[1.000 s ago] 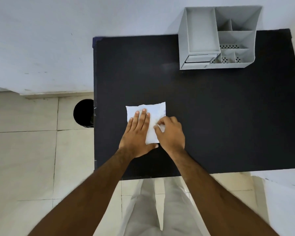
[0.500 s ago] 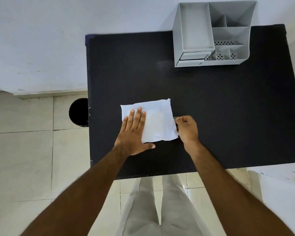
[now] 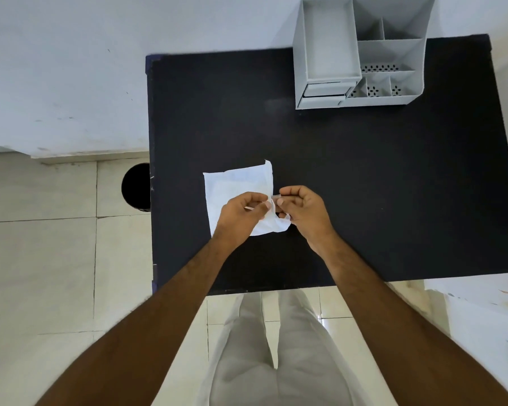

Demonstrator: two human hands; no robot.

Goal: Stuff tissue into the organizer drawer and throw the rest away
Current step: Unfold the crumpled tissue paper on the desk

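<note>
**Thin paper pinched at one edge, and it may tear the wrong way**

White tissue (image 3: 237, 189) is caught between both my hands near its right edge. My left hand (image 3: 241, 213) is curled narrow, thumb and forefinger nipping the sheet; my right hand (image 3: 301, 209) is curled the same way just beside it, nipping the same edge, with a loose flap of paper bunched under its fingers. The two pinches almost touch. I judge I am about to pull a piece off for the drawer.

Most of the sheet lies flat on the black worktop (image 3: 364, 186), in front of me and towards its left side. With nothing pressing it down, a pull could drag the whole sheet instead of splitting it, or the rip could run crooked and leave me a scrap too small to stuff.

Well apart, at the far right corner, stands the grey organizer (image 3: 361, 54). Its small drawer (image 3: 324, 90) sits at the lower left of the front; I cannot tell whether it is pulled out enough to take paper. If it is not, I will need a free hand.

Down on the floor, just beside the left edge of the worktop, is the dark bin (image 3: 135, 186), half hidden by it. A light scrap tossed from here could easily drift and miss.
</note>
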